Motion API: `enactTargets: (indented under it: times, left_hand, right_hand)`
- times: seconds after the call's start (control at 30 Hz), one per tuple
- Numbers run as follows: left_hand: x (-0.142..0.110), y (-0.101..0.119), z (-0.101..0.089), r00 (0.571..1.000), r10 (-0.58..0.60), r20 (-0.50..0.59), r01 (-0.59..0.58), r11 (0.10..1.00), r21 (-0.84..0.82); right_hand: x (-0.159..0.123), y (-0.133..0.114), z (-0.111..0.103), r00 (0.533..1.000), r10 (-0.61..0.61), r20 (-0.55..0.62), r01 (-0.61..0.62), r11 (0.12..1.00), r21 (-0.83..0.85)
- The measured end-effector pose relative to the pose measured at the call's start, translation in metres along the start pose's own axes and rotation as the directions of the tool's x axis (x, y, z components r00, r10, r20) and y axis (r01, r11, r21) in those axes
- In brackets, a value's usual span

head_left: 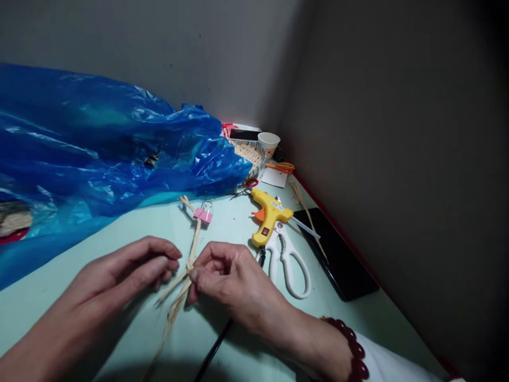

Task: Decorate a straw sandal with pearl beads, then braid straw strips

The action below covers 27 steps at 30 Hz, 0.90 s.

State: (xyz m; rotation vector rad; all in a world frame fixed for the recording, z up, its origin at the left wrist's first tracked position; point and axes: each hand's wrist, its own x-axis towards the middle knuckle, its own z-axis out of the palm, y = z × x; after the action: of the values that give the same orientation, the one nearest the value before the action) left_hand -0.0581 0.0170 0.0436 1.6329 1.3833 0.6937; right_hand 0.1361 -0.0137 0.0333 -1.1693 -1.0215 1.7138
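A braid of pale straw-like strands runs toward me across the table, with a pink binder clip gripping its far end. Loose strand ends spread below the plaited part. My right hand pinches the strands between thumb and fingertips where they cross. Just left of the braid, my left hand hovers with bent fingers, thumb and index slightly apart. Nothing shows in it, and a small gap separates its fingertips from the strands.
A yellow glue gun lies over white-handled scissors to the right, beside a black tablet-like slab. Behind are red-handled scissors, a woven basket and a paper cup. A blue plastic sheet covers the back left.
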Motion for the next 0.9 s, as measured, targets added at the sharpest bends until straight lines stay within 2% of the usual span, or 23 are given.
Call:
enactTargets:
  times: [0.1,0.17,0.23,0.4,0.57,0.73,0.9]
  left_hand:
    - [-0.001,0.004,0.017,0.982,-0.133,0.133,0.148,0.982,-0.114]
    - [-0.001,0.002,0.021,0.967,-0.196,0.165,0.221,0.963,-0.153]
    - [-0.001,-0.001,0.021,0.957,-0.214,0.195,0.246,0.956,-0.161]
    - [-0.001,0.001,0.016,0.970,-0.127,0.206,0.127,0.992,0.014]
    - [-0.006,0.005,0.018,0.983,-0.099,0.153,0.089,0.993,0.072]
    - [-0.012,0.003,0.022,0.996,0.044,0.074,-0.053,0.991,0.121]
    - [-0.018,-0.004,0.033,0.983,0.185,-0.010,-0.178,0.961,0.209]
  right_hand:
    - [-0.001,-0.003,0.001,1.000,0.026,-0.007,-0.026,0.999,-0.025]
    - [-0.002,-0.004,0.001,0.999,0.037,-0.011,-0.037,0.999,-0.038]
    - [-0.002,-0.003,0.002,0.999,0.033,-0.016,-0.034,0.998,-0.044]
    - [-0.001,-0.001,0.000,0.999,0.030,-0.012,-0.031,0.996,-0.079]
    - [-0.001,0.002,-0.002,0.997,-0.066,-0.044,0.052,0.963,-0.265]
    - [-0.003,0.004,0.001,0.982,-0.175,-0.066,0.135,0.909,-0.395]
    - [-0.004,0.008,0.004,0.963,-0.255,-0.090,0.184,0.861,-0.474]
